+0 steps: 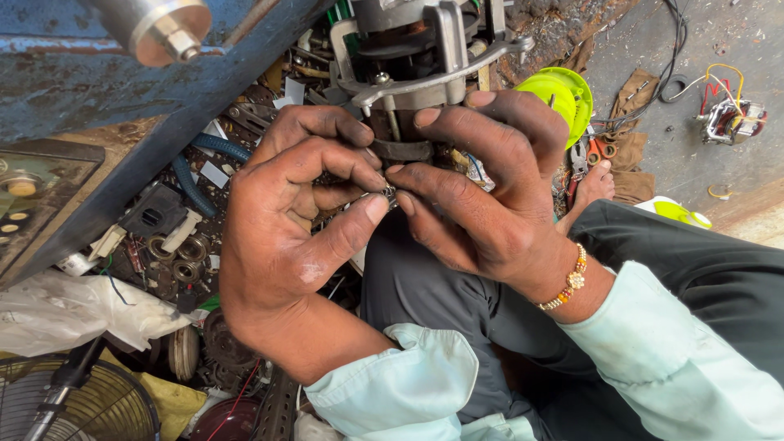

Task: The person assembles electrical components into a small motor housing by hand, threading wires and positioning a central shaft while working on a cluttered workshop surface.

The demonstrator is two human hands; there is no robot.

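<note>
Your left hand (282, 233) and right hand (482, 184) together pinch a small metal part (387, 193) in a fingertip grip, just below the motor (416, 57).

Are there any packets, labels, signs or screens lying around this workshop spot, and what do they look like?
No screens or signs show.
White plastic bag: crumpled, lower left, beside the fan grille.
Small white paper tags: flat scraps among the metal parts, left of the left hand.
Printed panel: flat, greenish with yellow dots, far left edge.
The right hand meets the left on a tiny metal piece, which bears no label.
</note>
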